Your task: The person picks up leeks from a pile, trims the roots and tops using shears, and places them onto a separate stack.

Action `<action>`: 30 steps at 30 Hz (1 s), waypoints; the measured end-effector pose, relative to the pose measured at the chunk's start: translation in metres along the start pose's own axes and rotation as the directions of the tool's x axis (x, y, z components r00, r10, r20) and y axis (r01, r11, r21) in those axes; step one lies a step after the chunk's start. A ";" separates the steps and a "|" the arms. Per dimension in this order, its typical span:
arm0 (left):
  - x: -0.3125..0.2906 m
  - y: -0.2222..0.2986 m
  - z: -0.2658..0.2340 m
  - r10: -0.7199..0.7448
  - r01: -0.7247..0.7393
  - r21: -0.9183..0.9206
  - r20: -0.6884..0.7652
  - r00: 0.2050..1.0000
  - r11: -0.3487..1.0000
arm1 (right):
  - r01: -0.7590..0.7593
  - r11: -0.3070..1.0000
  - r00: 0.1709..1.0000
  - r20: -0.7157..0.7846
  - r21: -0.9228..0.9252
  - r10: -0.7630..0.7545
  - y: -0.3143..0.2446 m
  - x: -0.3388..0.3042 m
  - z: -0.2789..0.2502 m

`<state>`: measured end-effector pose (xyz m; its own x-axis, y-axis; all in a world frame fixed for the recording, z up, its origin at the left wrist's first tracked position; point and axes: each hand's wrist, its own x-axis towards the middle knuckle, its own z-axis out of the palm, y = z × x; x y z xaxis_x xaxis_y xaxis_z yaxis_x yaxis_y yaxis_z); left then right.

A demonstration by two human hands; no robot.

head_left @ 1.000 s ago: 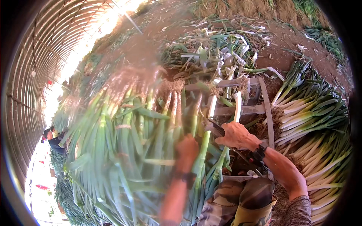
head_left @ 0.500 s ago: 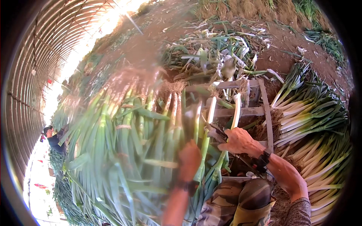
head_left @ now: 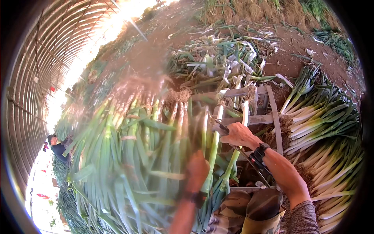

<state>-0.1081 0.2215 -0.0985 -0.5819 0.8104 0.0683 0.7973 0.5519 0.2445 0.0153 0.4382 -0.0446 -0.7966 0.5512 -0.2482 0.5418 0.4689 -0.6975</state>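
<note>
My left hand (head_left: 196, 171), blurred, is closed beside the pale stalks; a slim green onion stalk (head_left: 204, 128) runs down into its upper side. Just right of it lean two more green onions with white shanks and roots upward, one pale stalk (head_left: 215, 144) and a second stalk (head_left: 245, 113). My right hand (head_left: 239, 134) is closed around a dark hand tool (head_left: 223, 127) with a slender pointed nose, whose exact kind I cannot make out. The nose points at the nearer pale stalk. A thin dark line (head_left: 261, 175) trails from below the hand toward my knees.
A large heap of unpeeled green onions (head_left: 128, 167) fills the left. Cleaned onions (head_left: 311, 121) lie in piles at right. A metal frame (head_left: 275, 117) stands ahead of my knees, with peelings (head_left: 230, 54) beyond. Another person (head_left: 58, 150) works at far left.
My right hand with the tool has shifted slightly up and left, away from the rightmost stalk. The left hand is slightly lower. The far person has moved a little.
</note>
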 end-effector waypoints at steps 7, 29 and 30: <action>0.022 -0.004 -0.011 -0.140 0.172 -0.252 0.142 0.980 0.952 | -0.039 0.998 0.995 0.094 0.043 0.034 -0.007 -0.044 -0.013; -0.016 -0.030 -0.035 0.153 -0.147 0.043 -0.277 0.949 0.988 | 0.322 0.946 0.887 0.363 -0.044 -0.285 -0.042 -0.112 -0.018; -0.015 -0.028 -0.034 0.167 -0.132 0.135 -0.296 0.940 0.982 | 0.334 0.941 0.878 0.379 -0.045 -0.293 -0.046 -0.112 -0.020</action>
<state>-0.1276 0.1874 -0.0732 -0.4613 0.7960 0.3918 0.8815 0.4614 0.1006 0.0852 0.3688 0.0291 -0.9597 0.0850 -0.2679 0.2562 0.6568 -0.7092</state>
